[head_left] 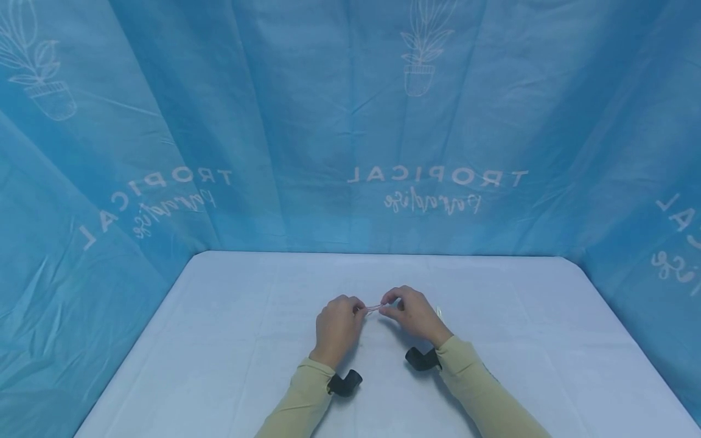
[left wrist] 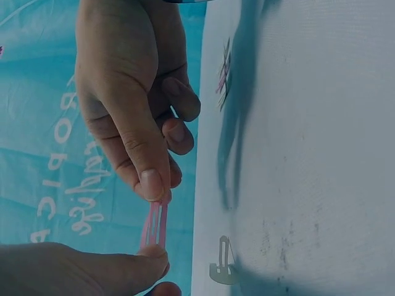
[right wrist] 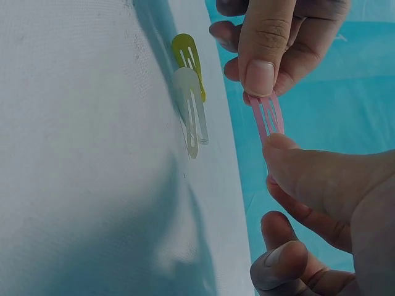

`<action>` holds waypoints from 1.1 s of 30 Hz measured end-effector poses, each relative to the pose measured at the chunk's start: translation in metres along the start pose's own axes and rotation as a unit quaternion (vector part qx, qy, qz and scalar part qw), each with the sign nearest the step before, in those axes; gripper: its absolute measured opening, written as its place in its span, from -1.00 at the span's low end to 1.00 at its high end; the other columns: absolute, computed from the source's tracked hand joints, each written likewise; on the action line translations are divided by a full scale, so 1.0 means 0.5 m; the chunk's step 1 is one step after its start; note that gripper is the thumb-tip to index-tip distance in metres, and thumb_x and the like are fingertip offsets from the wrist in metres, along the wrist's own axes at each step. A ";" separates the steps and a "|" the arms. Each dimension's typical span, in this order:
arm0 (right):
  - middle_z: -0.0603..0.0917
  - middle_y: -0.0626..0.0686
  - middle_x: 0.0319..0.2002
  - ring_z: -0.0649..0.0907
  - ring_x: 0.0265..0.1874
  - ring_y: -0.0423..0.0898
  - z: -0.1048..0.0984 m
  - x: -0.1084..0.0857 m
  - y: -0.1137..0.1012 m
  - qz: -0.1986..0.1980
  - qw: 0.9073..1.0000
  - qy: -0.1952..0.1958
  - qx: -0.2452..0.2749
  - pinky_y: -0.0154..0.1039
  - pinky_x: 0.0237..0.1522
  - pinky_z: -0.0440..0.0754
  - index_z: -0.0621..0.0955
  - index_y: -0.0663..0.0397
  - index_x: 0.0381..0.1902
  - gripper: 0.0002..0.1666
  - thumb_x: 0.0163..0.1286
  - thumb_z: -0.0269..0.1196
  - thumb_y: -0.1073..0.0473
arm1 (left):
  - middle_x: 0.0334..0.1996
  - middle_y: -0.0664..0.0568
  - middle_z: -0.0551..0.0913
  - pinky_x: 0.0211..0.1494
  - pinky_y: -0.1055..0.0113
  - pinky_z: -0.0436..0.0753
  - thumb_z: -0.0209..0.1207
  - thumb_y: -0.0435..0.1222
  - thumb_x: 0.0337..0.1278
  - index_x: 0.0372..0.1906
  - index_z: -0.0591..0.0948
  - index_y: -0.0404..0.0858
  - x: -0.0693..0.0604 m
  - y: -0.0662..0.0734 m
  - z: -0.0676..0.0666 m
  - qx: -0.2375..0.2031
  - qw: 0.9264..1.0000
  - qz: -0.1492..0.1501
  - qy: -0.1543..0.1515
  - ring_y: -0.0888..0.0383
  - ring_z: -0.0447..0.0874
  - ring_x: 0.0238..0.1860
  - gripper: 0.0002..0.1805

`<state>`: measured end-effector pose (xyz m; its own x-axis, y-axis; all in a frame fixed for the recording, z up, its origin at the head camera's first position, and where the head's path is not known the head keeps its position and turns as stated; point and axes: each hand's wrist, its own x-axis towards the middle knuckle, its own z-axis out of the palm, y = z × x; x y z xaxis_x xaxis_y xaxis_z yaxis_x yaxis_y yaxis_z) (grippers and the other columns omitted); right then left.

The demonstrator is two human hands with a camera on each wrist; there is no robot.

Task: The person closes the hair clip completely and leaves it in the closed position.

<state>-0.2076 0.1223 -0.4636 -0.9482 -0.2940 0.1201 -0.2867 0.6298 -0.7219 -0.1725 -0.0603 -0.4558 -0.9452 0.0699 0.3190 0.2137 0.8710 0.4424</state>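
A pink snap hair clip (head_left: 373, 308) is held above the table between both hands. The left hand (head_left: 336, 328) pinches one end between thumb and fingers. At the other end, the right hand (head_left: 415, 313) pinches it the same way. Close up in the left wrist view, the pink clip (left wrist: 154, 225) shows long slots, its ends covered by fingertips. A pale clip (left wrist: 223, 262) lies on the table below the hands. In the right wrist view, a yellow-green clip (right wrist: 187, 52) and a whitish clip (right wrist: 191, 111) lie close together on the table.
Several clips in a small pile (left wrist: 223, 77) lie on the white table (head_left: 219, 340), near the right hand. Black wrist mounts (head_left: 346, 384) sit on both sleeves. A blue printed curtain (head_left: 306, 121) encloses the table's back and sides.
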 end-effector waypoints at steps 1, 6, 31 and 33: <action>0.66 0.04 -0.20 0.54 -0.40 -0.19 0.000 0.000 0.000 0.001 1.000 0.000 0.002 -0.21 -0.30 0.52 0.70 0.06 -0.24 -0.87 0.32 0.40 0.15 | -0.45 0.09 0.66 -0.39 0.32 0.56 0.41 -0.23 0.15 -0.30 0.77 -0.16 0.000 -0.001 0.001 -0.003 1.000 0.000 0.001 0.18 0.62 -0.44 -0.91; 0.66 0.02 -0.21 0.54 -0.43 -0.19 0.001 -0.001 -0.002 0.005 1.000 -0.001 0.007 -0.21 -0.34 0.52 0.69 0.05 -0.26 -0.89 0.33 0.39 0.16 | -0.43 0.10 0.67 -0.38 0.33 0.56 0.39 -0.23 0.18 -0.29 0.77 -0.15 0.002 -0.007 0.008 -0.008 1.000 0.009 0.013 0.20 0.63 -0.43 -0.92; 0.64 -0.02 -0.30 0.55 -0.45 -0.21 0.012 -0.006 -0.006 -0.018 1.000 -0.004 0.001 -0.27 -0.36 0.53 0.62 0.05 -0.30 -0.91 0.39 0.33 0.19 | -0.39 0.07 0.70 -0.39 0.35 0.53 0.39 -0.25 0.18 -0.27 0.77 -0.18 0.003 -0.014 0.010 -0.041 0.998 0.018 0.037 0.21 0.60 -0.43 -0.91; 0.63 -0.03 -0.31 0.55 -0.45 -0.21 0.013 -0.006 -0.006 -0.018 1.000 -0.003 0.000 -0.27 -0.36 0.53 0.61 0.05 -0.30 -0.91 0.39 0.33 0.19 | -0.39 0.07 0.70 -0.39 0.35 0.53 0.39 -0.25 0.18 -0.27 0.77 -0.18 0.003 -0.013 0.010 -0.041 0.998 0.017 0.036 0.21 0.60 -0.43 -0.91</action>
<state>-0.2029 0.1169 -0.4661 -0.9364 -0.3207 0.1423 -0.3208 0.6184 -0.7174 -0.1766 -0.0636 -0.4626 -0.9173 0.0609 0.3935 0.2681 0.8253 0.4971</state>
